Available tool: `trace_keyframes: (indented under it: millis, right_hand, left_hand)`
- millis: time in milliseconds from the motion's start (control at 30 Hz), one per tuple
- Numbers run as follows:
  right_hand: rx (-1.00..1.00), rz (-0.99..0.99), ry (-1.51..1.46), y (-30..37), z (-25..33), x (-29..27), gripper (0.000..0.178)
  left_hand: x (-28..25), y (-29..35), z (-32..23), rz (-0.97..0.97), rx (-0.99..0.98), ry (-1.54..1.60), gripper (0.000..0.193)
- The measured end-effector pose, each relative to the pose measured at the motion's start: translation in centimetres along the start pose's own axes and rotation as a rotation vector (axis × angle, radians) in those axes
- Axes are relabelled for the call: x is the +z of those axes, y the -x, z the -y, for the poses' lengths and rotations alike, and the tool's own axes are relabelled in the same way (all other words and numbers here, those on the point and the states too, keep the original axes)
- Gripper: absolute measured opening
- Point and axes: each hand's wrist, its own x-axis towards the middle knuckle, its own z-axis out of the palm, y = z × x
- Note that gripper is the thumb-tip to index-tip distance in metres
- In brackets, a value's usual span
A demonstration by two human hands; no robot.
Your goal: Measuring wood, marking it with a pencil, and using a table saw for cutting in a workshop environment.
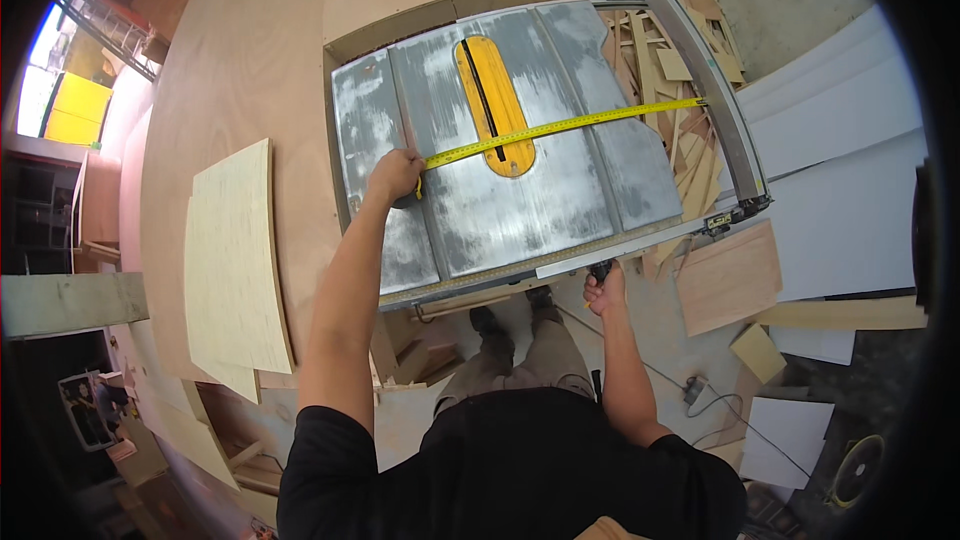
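A metal table saw top (520,220) lies in front of me, with a yellow insert plate (515,130) around its dark slot. My left hand (397,176) is closed on a tape measure (408,200), its case mostly hidden under the fingers. The yellow tape blade (570,124) runs right from it, across the insert plate, to the long metal fence (712,90). Below the front rail (610,258), my right hand (605,292) is wrapped round a black handle (600,270).
Plywood sheeting (240,60) surrounds the saw on the left and far side, with loose pale panels (235,250) on it. Wood offcuts (690,150) are heaped by the fence. White sheets (850,200) lie at the right. A cable (735,402) crosses the floor near my feet.
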Motion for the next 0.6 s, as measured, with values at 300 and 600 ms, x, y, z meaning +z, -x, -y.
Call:
trace_keyframes:
  millis: [300, 600]
  right_hand:
    - [0.281, 0.371, 0.018, -1.3, 0.1, -1.8, 0.051]
    - [-0.032, 0.081, 0.316, 0.3, 1.3, -1.7, 0.045]
  left_hand:
    - [0.5, -0.6, -0.7, 0.027, -0.043, -0.109, 0.027]
    - [0.6, -1.6, -3.2, 0.107, -0.091, -0.118, 0.03]
